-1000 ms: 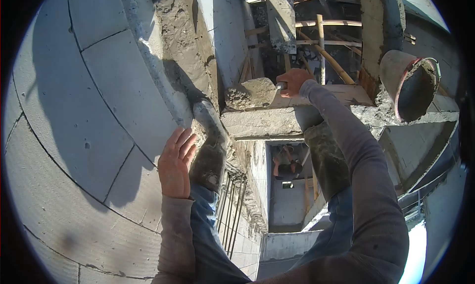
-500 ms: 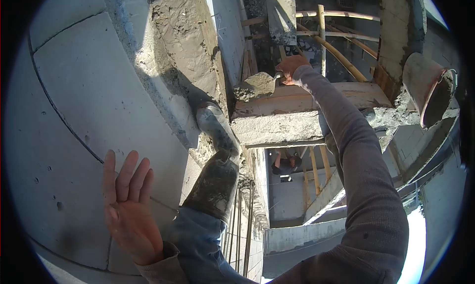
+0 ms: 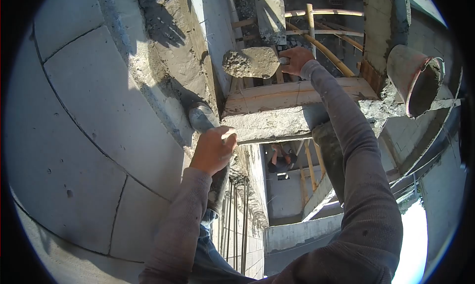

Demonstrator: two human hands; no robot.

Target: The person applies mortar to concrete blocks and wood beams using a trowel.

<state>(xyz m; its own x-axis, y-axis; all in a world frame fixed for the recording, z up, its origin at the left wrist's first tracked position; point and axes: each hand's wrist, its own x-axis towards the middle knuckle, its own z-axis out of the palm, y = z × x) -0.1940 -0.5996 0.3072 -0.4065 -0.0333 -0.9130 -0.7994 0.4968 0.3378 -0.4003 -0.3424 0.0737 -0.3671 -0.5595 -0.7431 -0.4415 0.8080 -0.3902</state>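
My right hand point(image 3: 297, 61) grips the handle of a trowel point(image 3: 269, 61) over the opening beyond the concrete beam. A lump of grey mortar point(image 3: 237, 65) lies on its blade, toward the left end. My left hand point(image 3: 213, 151) is in front of my boot point(image 3: 202, 116), back of the hand up. Its fingers are half bent with a gap between them, and I see nothing held. The boot stands beside the ledge of wet mortar point(image 3: 185, 71), which runs along the block wall.
A pale concrete beam point(image 3: 269, 125) crosses ahead, with a plank point(image 3: 297, 93) behind it. A mortar-stained bucket point(image 3: 413, 81) sits at the right. Steel bars point(image 3: 245, 224) stand below. Far beneath, another person point(image 3: 282, 161) is visible through the deep opening; bamboo poles point(image 3: 329, 51) cross beyond.
My left hand has swung up and right from beside the wall to near my boot, turning palm down. The trowel with mortar has risen slightly and levelled; the view has shifted a little.
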